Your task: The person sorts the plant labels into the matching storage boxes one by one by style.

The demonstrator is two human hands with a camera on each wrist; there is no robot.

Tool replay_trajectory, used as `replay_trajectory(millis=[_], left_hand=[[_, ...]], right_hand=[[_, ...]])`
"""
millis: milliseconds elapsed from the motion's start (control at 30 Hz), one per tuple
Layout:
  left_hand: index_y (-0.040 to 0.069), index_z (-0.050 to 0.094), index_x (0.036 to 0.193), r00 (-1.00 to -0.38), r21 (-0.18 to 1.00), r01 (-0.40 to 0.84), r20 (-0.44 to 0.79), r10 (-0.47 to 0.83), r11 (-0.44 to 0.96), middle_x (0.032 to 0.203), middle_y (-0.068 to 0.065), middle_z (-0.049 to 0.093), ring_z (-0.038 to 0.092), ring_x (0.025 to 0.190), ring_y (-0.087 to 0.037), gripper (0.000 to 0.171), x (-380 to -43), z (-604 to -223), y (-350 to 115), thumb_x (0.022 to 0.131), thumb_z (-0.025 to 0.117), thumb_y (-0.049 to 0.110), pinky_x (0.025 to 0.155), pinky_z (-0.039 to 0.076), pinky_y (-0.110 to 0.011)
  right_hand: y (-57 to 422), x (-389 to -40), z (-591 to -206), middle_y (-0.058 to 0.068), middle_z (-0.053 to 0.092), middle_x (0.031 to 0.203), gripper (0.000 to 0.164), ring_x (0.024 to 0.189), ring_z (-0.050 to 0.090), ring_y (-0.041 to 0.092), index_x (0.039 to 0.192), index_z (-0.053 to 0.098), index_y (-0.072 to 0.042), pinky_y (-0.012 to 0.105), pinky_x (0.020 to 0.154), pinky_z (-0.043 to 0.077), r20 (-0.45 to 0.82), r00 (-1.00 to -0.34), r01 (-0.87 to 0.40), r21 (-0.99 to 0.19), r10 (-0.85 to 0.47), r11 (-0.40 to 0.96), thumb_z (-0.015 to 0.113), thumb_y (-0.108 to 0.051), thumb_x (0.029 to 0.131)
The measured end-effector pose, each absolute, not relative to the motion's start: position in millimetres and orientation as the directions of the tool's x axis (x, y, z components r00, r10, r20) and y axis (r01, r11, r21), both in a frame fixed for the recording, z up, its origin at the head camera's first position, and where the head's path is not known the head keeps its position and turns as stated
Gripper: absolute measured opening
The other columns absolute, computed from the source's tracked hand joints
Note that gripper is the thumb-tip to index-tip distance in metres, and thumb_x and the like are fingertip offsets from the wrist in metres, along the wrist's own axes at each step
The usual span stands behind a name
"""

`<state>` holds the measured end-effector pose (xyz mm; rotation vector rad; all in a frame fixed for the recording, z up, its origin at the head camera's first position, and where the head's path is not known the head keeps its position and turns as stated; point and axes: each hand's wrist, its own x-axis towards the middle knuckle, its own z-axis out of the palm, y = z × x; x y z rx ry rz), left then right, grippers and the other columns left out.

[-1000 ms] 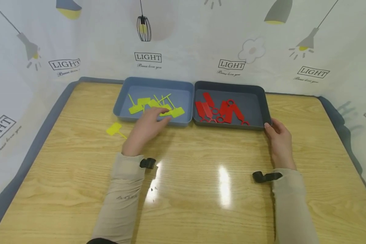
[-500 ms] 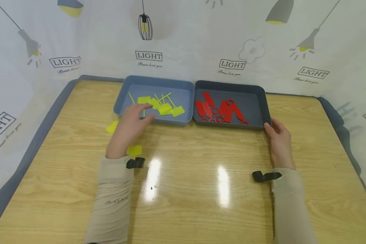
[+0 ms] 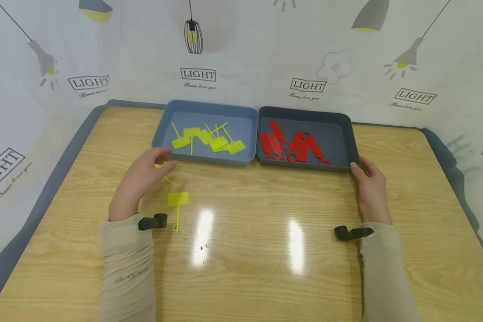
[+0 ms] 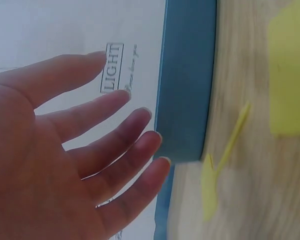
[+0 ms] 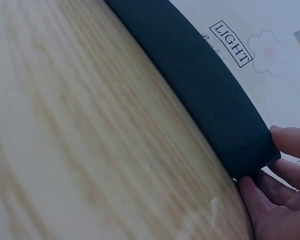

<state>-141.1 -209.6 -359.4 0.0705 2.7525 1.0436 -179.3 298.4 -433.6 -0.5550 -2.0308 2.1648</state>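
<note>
My left hand (image 3: 141,179) hovers by the near left corner of the blue tray (image 3: 209,160), fingers spread and holding nothing in the left wrist view. Below it, a yellow plant label (image 3: 168,180) lies on the table, mostly hidden in the head view. Closer to me lies a second yellow plant label (image 3: 178,199), its stem pointing toward me. Several yellow plant labels (image 3: 218,143) are inside the blue tray. My right hand (image 3: 370,188) grips the near right corner of the dark tray (image 3: 306,166), where several red tags with ring ends (image 3: 315,150) lie.
Both trays stand side by side at the back of the wooden table (image 3: 261,246), close to a printed curtain (image 3: 249,49). Small dark specks (image 3: 202,247) lie on the table in front. Black wrist straps (image 3: 153,222) circle both sleeves.
My left hand has moved left, from over the blue tray to beside its left corner. The nearer label on the table has come into full view. My right hand stays at the dark tray.
</note>
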Motion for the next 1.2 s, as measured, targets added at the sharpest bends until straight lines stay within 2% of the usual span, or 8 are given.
replay_trajectory(millis=[167,300,400,733,1000,1200], left_hand=[[0.007,0.039,0.132,-0.958,0.640,-0.057,-0.251,0.139,0.766,0.120,-0.015,0.047,0.044,0.109,-0.032,0.060,-135,-364,-222,0.088,0.047,0.048,0.087,0.038,-0.049],[0.009,0.042,0.129,-0.925,0.630,-0.099,-0.344,0.164,0.770,0.117,-0.014,0.049,0.045,0.107,-0.031,0.056,-132,-372,-222,0.088,0.048,0.046,0.087,0.039,-0.047],[0.008,0.045,0.126,-0.913,0.603,-0.090,-0.367,0.175,0.793,0.114,-0.015,0.050,0.046,0.104,-0.031,0.051,-130,-374,-219,0.088,0.050,0.042,0.085,0.039,-0.047],[0.002,0.052,0.114,-0.908,0.533,-0.005,-0.357,0.219,0.846,0.110,-0.019,0.052,0.048,0.099,-0.031,0.041,-124,-380,-208,0.083,0.061,0.026,0.084,0.041,-0.046],[0.008,0.049,0.116,-0.917,0.435,0.000,-0.360,0.174,0.901,0.109,-0.015,0.044,0.046,0.099,-0.030,0.048,-117,-375,-183,0.076,0.068,0.027,0.075,0.044,-0.046],[0.009,0.051,0.115,-0.932,0.378,0.020,-0.329,0.154,0.926,0.108,-0.014,0.043,0.044,0.096,-0.032,0.046,-112,-373,-175,0.075,0.068,0.020,0.071,0.044,-0.046]], right_hand=[[298,-179,-433,0.012,0.043,0.129,0.054,0.110,0.045,0.012,0.131,0.044,-0.006,0.016,0.088,0.041,-0.179,-0.928,0.155,-0.983,0.328,-0.098,0.064,-0.017,0.082],[298,-179,-433,0.013,0.043,0.129,0.053,0.110,0.045,0.012,0.131,0.044,-0.005,0.016,0.088,0.041,-0.176,-0.929,0.151,-0.983,0.325,-0.101,0.064,-0.016,0.082],[298,-179,-433,0.014,0.042,0.130,0.053,0.111,0.045,0.012,0.131,0.044,-0.006,0.016,0.088,0.041,-0.178,-0.929,0.156,-0.983,0.324,-0.092,0.063,-0.017,0.083],[298,-179,-432,0.013,0.042,0.129,0.054,0.109,0.045,0.012,0.131,0.044,-0.005,0.016,0.088,0.041,-0.179,-0.931,0.152,-0.983,0.319,-0.108,0.064,-0.016,0.082],[299,-178,-432,0.013,0.042,0.130,0.054,0.109,0.046,0.012,0.131,0.044,-0.006,0.016,0.088,0.041,-0.182,-0.929,0.159,-0.983,0.322,-0.096,0.064,-0.016,0.082],[298,-179,-433,0.013,0.043,0.129,0.054,0.109,0.046,0.011,0.131,0.044,-0.006,0.015,0.087,0.041,-0.181,-0.929,0.159,-0.983,0.322,-0.095,0.064,-0.017,0.082]])
